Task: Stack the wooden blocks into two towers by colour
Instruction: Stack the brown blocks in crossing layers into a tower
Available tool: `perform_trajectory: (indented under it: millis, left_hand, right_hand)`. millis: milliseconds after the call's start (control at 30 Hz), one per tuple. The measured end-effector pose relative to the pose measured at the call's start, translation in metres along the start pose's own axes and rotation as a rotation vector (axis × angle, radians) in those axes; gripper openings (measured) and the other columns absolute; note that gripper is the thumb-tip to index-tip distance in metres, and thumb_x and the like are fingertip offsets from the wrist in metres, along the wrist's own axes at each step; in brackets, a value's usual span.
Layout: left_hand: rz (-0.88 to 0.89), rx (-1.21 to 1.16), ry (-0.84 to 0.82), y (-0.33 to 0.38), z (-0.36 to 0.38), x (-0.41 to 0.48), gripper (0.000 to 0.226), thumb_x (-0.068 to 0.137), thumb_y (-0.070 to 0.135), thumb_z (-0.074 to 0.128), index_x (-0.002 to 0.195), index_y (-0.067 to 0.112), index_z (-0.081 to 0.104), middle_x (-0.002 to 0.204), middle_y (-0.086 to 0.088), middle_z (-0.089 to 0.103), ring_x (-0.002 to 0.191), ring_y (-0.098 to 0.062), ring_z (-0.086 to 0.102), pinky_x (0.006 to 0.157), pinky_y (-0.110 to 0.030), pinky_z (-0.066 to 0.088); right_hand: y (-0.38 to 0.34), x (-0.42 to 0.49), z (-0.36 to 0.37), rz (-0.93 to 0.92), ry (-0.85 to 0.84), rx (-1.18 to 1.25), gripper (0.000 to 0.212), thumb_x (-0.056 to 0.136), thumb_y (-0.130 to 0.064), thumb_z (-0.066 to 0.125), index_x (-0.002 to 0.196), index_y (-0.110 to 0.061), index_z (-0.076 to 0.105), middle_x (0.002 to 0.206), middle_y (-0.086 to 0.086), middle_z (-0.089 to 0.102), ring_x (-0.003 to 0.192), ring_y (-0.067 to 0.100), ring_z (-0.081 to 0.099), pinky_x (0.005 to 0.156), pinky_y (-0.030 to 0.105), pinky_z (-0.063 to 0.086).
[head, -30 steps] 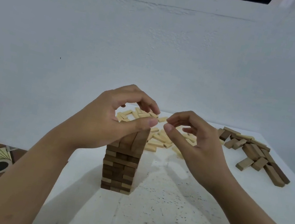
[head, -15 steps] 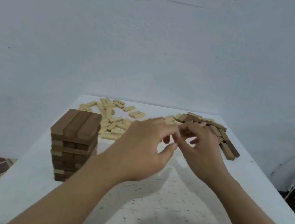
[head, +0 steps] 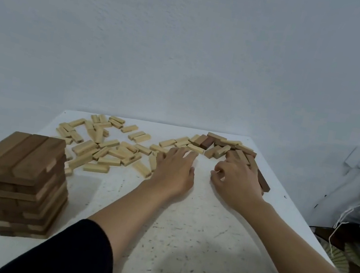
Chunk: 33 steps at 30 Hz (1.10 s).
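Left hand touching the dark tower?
Apart. Head view shows bare table between the left hand and the dark tower.

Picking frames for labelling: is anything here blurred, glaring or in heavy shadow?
Head view: the tower looks smeared, most at its base, likely motion blur; the pale blocks read sharper; only soft shadows fall on the table; no glare shows.

The tower (head: 22,180) is banded in mid and dark brown, with some paler block ends. Behind it the scattered blocks (head: 105,147) are pale cream-yellow. The heap (head: 232,148) far to its right mixes tan and dark brown. The table (head: 190,246) under it is white with dark specks, and the wall (head: 188,53) behind it is pale bluish grey.
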<state>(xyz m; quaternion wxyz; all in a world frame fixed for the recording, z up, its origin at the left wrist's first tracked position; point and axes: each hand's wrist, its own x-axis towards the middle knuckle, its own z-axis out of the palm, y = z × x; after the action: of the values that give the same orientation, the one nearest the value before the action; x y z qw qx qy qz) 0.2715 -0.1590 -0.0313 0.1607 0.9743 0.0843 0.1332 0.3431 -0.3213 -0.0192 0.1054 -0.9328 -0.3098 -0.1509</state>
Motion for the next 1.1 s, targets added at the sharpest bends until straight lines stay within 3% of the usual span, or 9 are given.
perform_trajectory:
  millis: [133,267,367,467,567,667,833,967,1100]
  left_hand:
    - [0.002,0.056,-0.052,0.003,0.013,0.017,0.049,0.104,0.025,0.034,0.153,0.028,0.036,0.159,0.006,0.033,0.147,-0.021,0.024,0.113,-0.054,0.022]
    - [0.024,0.061,-0.048,0.002,0.017,0.027,0.046,0.103,0.022,0.035,0.149,0.030,0.040,0.157,0.006,0.036,0.144,-0.023,0.026,0.107,-0.054,0.022]
    - [0.074,0.071,-0.084,0.006,0.015,0.038,0.053,0.103,0.019,0.035,0.153,0.036,0.033,0.165,0.006,0.026,0.149,-0.025,0.019,0.110,-0.059,0.018]
    - [0.133,0.103,-0.109,0.013,0.014,0.046,0.052,0.108,0.029,0.028,0.158,0.041,0.021,0.166,0.010,0.024,0.151,-0.025,0.018,0.110,-0.061,0.018]
    - [0.153,0.085,-0.081,0.019,0.018,0.047,0.045,0.109,0.034,0.025,0.152,0.036,0.035,0.157,0.015,0.041,0.144,-0.022,0.028,0.108,-0.064,0.019]
    - [0.153,0.052,-0.006,0.023,0.016,0.043,0.037,0.106,0.035,0.028,0.132,0.035,0.054,0.132,0.019,0.057,0.132,-0.018,0.038,0.104,-0.061,0.022]
    - [0.169,0.062,0.019,0.027,0.005,0.025,0.020,0.101,0.028,0.037,0.095,0.028,0.056,0.093,0.015,0.048,0.115,-0.014,0.044,0.105,-0.056,0.021]
    - [0.168,0.062,0.035,0.021,-0.001,0.009,0.023,0.099,0.029,0.042,0.095,0.029,0.065,0.093,0.012,0.054,0.108,-0.013,0.045,0.094,-0.044,0.017]
    - [0.165,0.042,0.008,0.013,-0.010,-0.008,0.024,0.100,0.031,0.046,0.103,0.031,0.070,0.098,0.013,0.055,0.108,-0.011,0.046,0.092,-0.041,0.016]
  right_hand:
    - [0.002,0.009,0.004,0.010,0.053,0.199,0.019,0.093,-0.025,0.062,0.082,-0.018,0.075,0.084,-0.009,0.067,0.084,0.013,0.061,0.074,0.032,0.050]
    - [0.007,0.017,0.005,0.104,0.106,0.575,0.018,0.095,-0.012,0.063,0.090,-0.021,0.077,0.083,-0.020,0.067,0.081,-0.006,0.059,0.071,0.009,0.042]
    - [0.020,0.027,0.008,0.125,0.204,0.555,0.023,0.091,-0.004,0.058,0.089,-0.020,0.074,0.082,-0.020,0.064,0.078,0.000,0.058,0.076,0.020,0.044]
    - [0.028,0.036,0.013,0.091,0.123,0.350,0.026,0.094,-0.011,0.052,0.107,-0.026,0.069,0.116,-0.013,0.066,0.118,0.014,0.054,0.099,0.041,0.041]
    - [0.031,0.043,0.017,0.040,-0.001,0.184,0.035,0.102,-0.021,0.039,0.128,-0.033,0.060,0.143,-0.014,0.051,0.139,0.010,0.035,0.103,0.042,0.028]
    - [0.032,0.046,0.023,-0.004,-0.084,0.065,0.037,0.103,-0.024,0.035,0.133,-0.035,0.055,0.151,-0.016,0.044,0.148,0.010,0.026,0.106,0.047,0.026]
    - [0.030,0.045,0.024,-0.015,-0.041,0.072,0.037,0.096,-0.011,0.041,0.110,-0.036,0.064,0.131,-0.018,0.057,0.125,0.009,0.045,0.090,0.041,0.026]
    - [0.029,0.041,0.024,-0.039,0.009,0.107,0.031,0.097,-0.012,0.043,0.108,-0.028,0.067,0.122,-0.017,0.062,0.114,0.013,0.051,0.086,0.039,0.023]
    - [0.026,0.025,0.022,-0.111,0.050,0.149,0.020,0.098,-0.018,0.056,0.110,-0.027,0.069,0.121,-0.017,0.066,0.118,0.013,0.055,0.097,0.043,0.027]
